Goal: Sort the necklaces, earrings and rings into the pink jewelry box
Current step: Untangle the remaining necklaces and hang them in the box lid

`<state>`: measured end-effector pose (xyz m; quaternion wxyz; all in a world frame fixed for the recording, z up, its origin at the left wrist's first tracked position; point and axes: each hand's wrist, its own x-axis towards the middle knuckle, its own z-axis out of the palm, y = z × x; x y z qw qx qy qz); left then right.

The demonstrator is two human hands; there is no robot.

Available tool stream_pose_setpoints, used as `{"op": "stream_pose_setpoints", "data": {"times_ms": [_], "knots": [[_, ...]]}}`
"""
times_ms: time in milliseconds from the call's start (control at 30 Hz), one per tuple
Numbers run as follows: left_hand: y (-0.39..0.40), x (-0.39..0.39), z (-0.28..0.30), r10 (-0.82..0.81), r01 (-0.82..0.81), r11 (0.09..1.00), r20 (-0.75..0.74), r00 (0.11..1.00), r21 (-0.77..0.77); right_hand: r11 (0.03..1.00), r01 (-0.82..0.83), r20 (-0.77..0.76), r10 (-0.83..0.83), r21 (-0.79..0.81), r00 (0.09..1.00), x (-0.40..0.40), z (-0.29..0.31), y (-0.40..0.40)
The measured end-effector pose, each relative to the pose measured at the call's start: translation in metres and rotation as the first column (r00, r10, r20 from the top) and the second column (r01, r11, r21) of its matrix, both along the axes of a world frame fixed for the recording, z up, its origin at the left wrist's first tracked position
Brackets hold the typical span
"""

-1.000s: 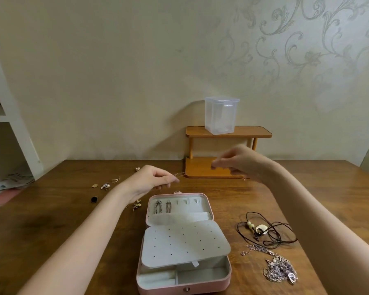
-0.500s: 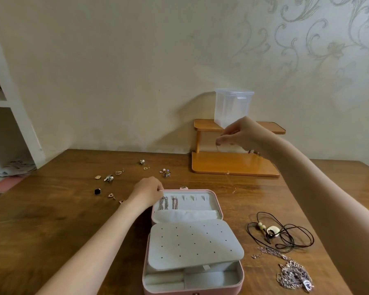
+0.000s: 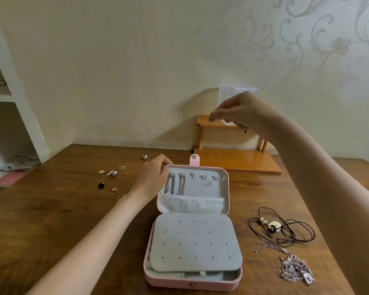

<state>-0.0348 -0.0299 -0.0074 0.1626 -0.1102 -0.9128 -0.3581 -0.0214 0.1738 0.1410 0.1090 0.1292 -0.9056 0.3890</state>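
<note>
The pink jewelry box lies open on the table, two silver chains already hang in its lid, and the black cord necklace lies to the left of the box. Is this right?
Not fully. In the head view the black cord necklace lies to the right of the pink jewelry box, not the left. The rest holds: the box is open on the table, and two silver chains hang in its lid.

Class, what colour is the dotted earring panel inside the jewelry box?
Pale grey, with rows of small dark holes: the earring panel in the pink jewelry box, head view.

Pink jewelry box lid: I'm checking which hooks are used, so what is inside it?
Two silver chains hang from the left hooks above a grey pocket; the left hand covers the lid's left corner.
</note>
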Motion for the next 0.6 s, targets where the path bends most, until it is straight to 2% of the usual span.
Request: {"op": "stream_pose_setpoints", "data": {"times_ms": [167,367,600], "knots": [[0.001,0.004,0.005,-0.023,0.024,0.998,-0.017,1.000,0.053,1.000,0.002,0.027,-0.003,0.003,1.000,0.002,0.002,-0.009],[0.001,0.004,0.008,-0.011,0.012,0.999,-0.018,1.000,0.047,1.000,-0.002,0.123,0.003,-0.010,0.992,0.001,-0.017,-0.022],[0.001,0.004,0.007,-0.029,0.032,0.997,-0.039,0.999,0.077,0.999,-0.039,0.106,0.040,-0.010,0.994,0.001,-0.015,-0.030]]}}
